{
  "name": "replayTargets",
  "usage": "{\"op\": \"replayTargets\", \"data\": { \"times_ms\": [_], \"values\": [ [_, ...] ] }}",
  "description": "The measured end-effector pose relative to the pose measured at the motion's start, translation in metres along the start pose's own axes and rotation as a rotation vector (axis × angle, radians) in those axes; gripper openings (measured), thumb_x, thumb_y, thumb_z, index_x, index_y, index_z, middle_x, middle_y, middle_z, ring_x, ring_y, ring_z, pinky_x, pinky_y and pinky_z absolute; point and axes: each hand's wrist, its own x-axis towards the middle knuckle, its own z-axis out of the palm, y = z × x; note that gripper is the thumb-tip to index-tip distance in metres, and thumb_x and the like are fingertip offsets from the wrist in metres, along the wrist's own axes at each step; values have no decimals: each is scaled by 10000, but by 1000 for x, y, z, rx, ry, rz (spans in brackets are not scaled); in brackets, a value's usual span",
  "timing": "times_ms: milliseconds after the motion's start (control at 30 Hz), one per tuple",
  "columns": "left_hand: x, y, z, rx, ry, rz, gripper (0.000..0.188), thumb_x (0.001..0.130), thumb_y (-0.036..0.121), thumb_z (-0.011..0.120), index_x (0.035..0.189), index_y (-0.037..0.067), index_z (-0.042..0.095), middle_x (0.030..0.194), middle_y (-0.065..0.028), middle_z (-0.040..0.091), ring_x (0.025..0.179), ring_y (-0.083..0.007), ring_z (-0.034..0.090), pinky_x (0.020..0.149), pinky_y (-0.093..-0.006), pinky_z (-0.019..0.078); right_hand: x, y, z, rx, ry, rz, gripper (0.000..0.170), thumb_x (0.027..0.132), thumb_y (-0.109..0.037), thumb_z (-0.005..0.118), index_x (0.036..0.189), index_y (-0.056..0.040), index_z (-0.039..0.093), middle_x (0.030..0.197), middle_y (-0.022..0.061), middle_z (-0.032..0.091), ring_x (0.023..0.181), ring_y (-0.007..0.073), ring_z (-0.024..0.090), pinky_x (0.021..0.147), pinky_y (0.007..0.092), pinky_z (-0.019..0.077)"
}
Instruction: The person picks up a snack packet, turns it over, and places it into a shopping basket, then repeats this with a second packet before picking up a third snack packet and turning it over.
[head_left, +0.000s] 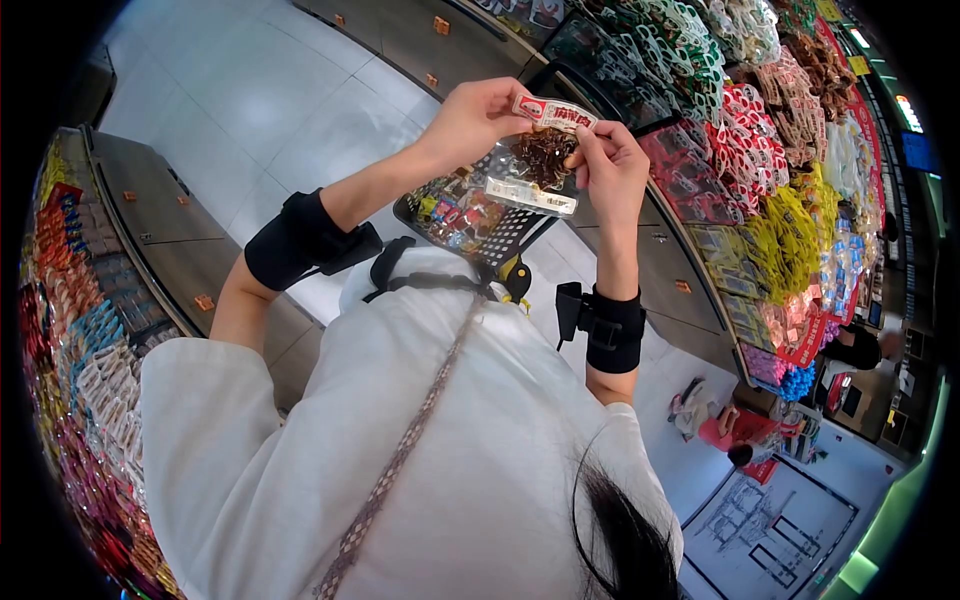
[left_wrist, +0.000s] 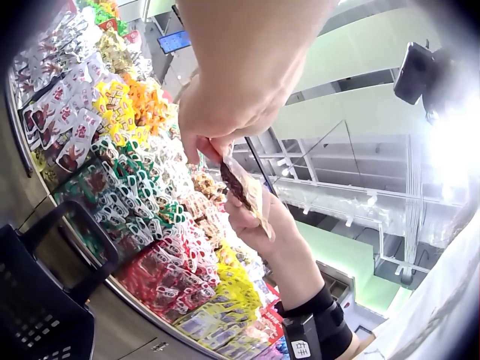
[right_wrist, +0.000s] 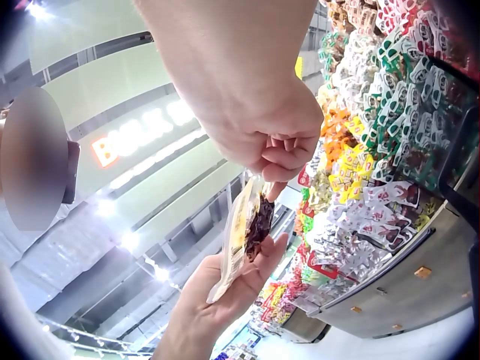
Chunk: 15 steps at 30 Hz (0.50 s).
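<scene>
A clear snack packet [head_left: 545,155] with dark brown food inside and a white label with red print is held up before the chest. My left hand [head_left: 478,118] pinches its upper left corner between thumb and fingers. At the upper right edge, my right hand [head_left: 612,165] grips the packet with thumb and fingers. In the left wrist view the packet [left_wrist: 244,187] appears nearly edge-on between the two hands. The right wrist view shows its pale labelled side and the dark food [right_wrist: 259,225], with the left hand [right_wrist: 221,296] below.
Below the hands is a black shopping basket [head_left: 508,238] containing several colourful packets. Bins heaped with wrapped snacks [head_left: 735,150] line the counter on the right, and another snack counter [head_left: 100,370] stands on the left. Pale floor tiles [head_left: 260,90] lie between; another person [head_left: 722,430] is further off.
</scene>
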Motion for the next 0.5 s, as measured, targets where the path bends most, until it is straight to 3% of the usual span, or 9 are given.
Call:
{"op": "replayTargets", "data": {
  "times_ms": [500],
  "values": [
    [1,1,1,17,-8,-11,109,788,-25,552,895,-8,535,841,-40,598,805,-84,560,731,-213,449,0,2,-2,-10,13,33,88,828,-66,544,799,18,544,545,53,570,375,49,430,338,177,293]
  ]
}}
